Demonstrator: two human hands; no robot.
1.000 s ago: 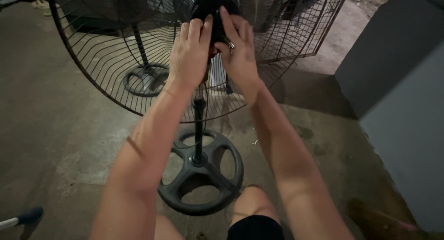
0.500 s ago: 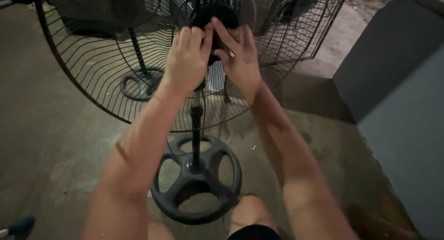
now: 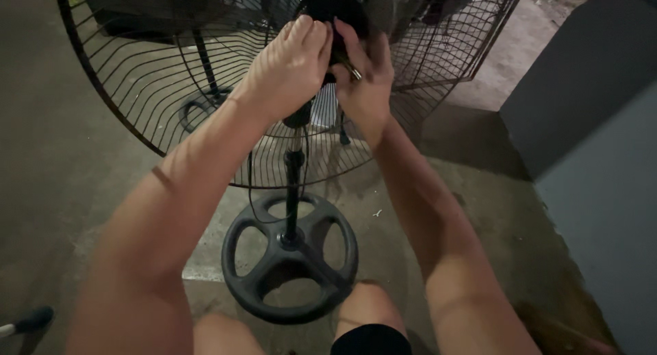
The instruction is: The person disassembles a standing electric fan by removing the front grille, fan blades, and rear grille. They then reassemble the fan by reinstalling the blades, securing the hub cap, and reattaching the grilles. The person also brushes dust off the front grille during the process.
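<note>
A black pedestal fan stands in front of me on a round spoked base [image 3: 291, 259] with a thin pole [image 3: 292, 191]. Its wire grille [image 3: 164, 102] fills the upper view. Both hands are up at the black motor housing [image 3: 342, 9] at the grille's middle. My left hand [image 3: 291, 68] has its fingers curled against the housing's left side. My right hand [image 3: 363, 78], with a ring on one finger, grips the housing's right side. What the fingertips hold is hidden.
A grey-blue cabinet or wall [image 3: 602, 156] stands close on the right. A second fan's base [image 3: 202, 109] shows through the grille. The floor is rough concrete. My knees [image 3: 363, 314] are near the fan's base. A dark-tipped handle [image 3: 27, 321] lies at lower left.
The hands have stayed on the housing while my view shifted, so the fan and hands sit a little lower and to the left in the frame. The left hand's fingers have curled tighter.
</note>
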